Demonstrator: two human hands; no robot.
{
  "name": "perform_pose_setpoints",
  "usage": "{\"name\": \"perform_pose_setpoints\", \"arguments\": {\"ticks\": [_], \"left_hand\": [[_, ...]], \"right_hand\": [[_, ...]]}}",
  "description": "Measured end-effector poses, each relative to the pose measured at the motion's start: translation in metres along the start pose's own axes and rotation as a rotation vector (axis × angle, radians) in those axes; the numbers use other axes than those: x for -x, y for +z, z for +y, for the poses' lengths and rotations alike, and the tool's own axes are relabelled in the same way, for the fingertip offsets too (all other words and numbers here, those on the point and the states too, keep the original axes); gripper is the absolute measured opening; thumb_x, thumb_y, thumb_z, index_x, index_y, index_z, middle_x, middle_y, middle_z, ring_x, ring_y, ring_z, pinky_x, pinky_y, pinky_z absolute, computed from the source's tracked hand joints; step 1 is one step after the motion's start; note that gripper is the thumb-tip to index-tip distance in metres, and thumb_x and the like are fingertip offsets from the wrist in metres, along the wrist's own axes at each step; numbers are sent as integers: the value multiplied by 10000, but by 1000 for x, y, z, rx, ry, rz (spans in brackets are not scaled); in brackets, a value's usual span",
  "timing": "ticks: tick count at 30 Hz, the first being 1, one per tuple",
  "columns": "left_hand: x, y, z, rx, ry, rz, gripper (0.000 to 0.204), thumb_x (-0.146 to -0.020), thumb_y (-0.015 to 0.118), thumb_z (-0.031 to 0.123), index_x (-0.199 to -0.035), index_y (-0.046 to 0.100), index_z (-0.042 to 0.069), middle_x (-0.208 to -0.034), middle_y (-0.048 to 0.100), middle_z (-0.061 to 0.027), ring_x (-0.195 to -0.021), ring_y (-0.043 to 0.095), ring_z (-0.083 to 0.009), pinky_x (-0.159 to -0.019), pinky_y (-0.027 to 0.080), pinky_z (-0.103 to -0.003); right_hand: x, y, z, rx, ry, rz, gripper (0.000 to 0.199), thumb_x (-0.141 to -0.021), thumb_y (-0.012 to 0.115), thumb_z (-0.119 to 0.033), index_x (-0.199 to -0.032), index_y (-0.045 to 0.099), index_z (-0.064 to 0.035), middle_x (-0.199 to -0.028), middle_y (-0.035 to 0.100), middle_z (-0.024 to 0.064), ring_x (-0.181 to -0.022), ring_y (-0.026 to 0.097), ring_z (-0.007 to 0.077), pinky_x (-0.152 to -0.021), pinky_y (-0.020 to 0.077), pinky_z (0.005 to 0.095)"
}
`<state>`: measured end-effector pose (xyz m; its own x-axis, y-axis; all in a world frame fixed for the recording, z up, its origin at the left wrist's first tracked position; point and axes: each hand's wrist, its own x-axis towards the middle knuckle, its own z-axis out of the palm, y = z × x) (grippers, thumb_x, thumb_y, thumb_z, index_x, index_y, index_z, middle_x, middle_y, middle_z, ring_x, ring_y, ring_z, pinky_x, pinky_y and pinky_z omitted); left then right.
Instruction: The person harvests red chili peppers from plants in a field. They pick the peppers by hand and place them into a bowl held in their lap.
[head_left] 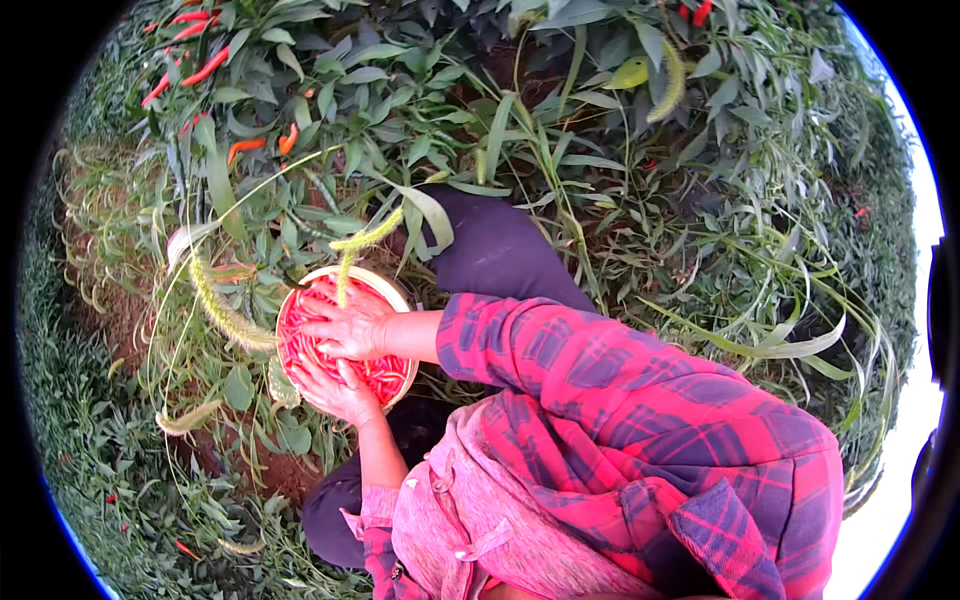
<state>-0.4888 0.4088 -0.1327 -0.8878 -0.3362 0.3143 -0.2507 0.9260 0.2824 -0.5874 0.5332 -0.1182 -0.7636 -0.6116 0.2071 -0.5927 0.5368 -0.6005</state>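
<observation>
A round, pale-rimmed tub is filled with red chili peppers. My right hand lies flat on the peppers, fingers stretched toward the far left side of the rim. Below it, my left hand rests at the near left edge of the tub, palm down with its fingers extended over the peppers. Both hands are open and touch the heap. The tub's lower wall is mostly hidden. A drooping green grass seed head hangs over the far rim.
Chili plants with ripe red chilies stand ahead and to the left. Tall weeds and long grass blades crowd around. My dark-trousered knee is beyond my right forearm. Bare brown soil shows at left.
</observation>
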Motion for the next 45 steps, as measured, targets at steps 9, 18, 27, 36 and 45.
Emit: {"name": "perform_pose_setpoints", "arguments": {"ticks": [9, 18, 27, 36, 45], "left_hand": [[3, -17, -2, 116, -28, -16, 762, -934, 350, 641, -1507, 274, 143, -1506, 268, -269, -1388, 277, -414, -1113, 219, -541], [3, -115, 108, 381, 220, -12, 565, -949, 534, 333, -1418, 412, 43, -1481, 340, -224, -1352, 351, -392, -1113, 295, -457], [22, -158, 195, 533, 468, -107, 524, -804, 607, -15, -1316, 497, -10, -1467, 357, -226, -1342, 374, -376, -1103, 325, -435], [51, -158, 173, 589, 416, -225, 545, -767, 606, -44, -1304, 529, 11, -1445, 387, -222, -1338, 381, -377, -1101, 326, -434], [55, -140, 188, 800, 411, -353, 490, -813, 547, -116, -1289, 531, 2, -1451, 367, -179, -1170, 551, -291, -948, 489, -359]], "right_hand": [[80, -151, -20, -175, -19, 292, 378, -866, 587, -312, -1179, 586, -100, -1269, 517, 185, -1180, 504, 354, -976, 385, 492], [192, -375, 7, -780, 354, 773, 189, -938, 522, -57, -1072, 634, 14, -914, 647, 62, -828, 661, 137, -701, 527, 260], [148, -449, 26, 386, 201, 981, 209, -912, 571, -123, -1100, 606, -38, -787, 662, 120, -680, 673, 233, -598, 537, 349], [117, -477, 40, 953, 400, 630, 212, -841, 609, -249, -1008, 558, -128, -741, 648, 72, -670, 679, 271, -535, 527, 403], [105, -491, 64, 889, 351, 656, 96, -768, 549, -87, -819, 627, -63, -751, 672, 136, -665, 685, 299, -517, 529, 422]]}}
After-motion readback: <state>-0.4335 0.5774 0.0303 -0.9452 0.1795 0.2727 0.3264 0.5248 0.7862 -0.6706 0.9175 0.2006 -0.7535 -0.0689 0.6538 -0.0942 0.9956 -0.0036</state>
